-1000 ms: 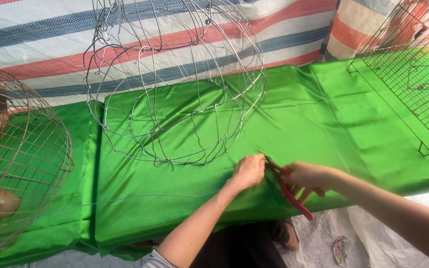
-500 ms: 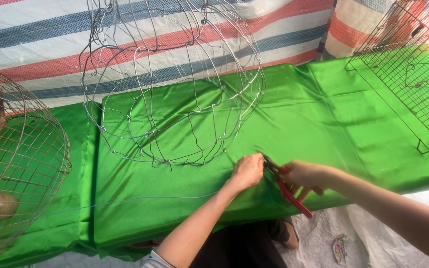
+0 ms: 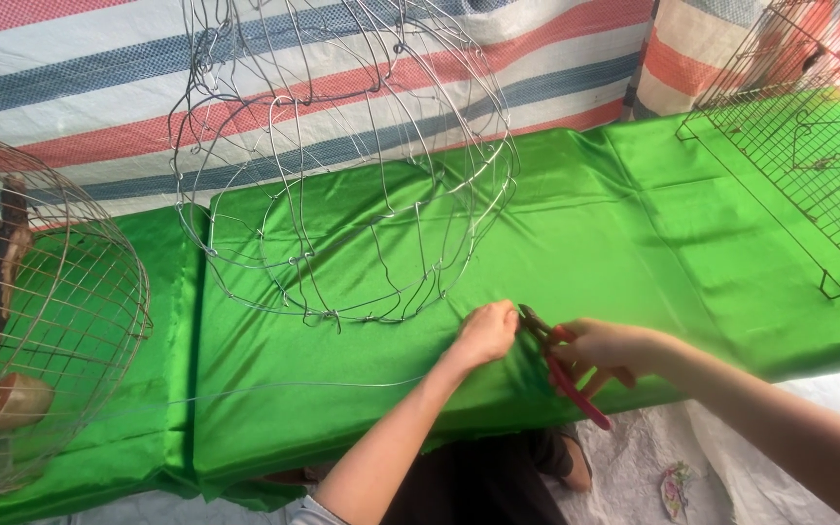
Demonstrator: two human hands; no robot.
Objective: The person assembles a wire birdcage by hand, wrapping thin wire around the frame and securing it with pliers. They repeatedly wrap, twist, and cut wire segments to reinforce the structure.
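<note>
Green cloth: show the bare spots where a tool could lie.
Free: the green cloth between wire frame and flat mesh panel, and the strip before the round cage. Crowded: around the left hand, right hand and pliers.

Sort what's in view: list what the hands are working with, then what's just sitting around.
In use:
left hand, pinching the thin wire
right hand, gripping the red pliers
wire frame, just beyond the hands

Lying about:
round cage, far left
flat mesh panel, far right
green cloth under it all
striped tarp behind
</note>
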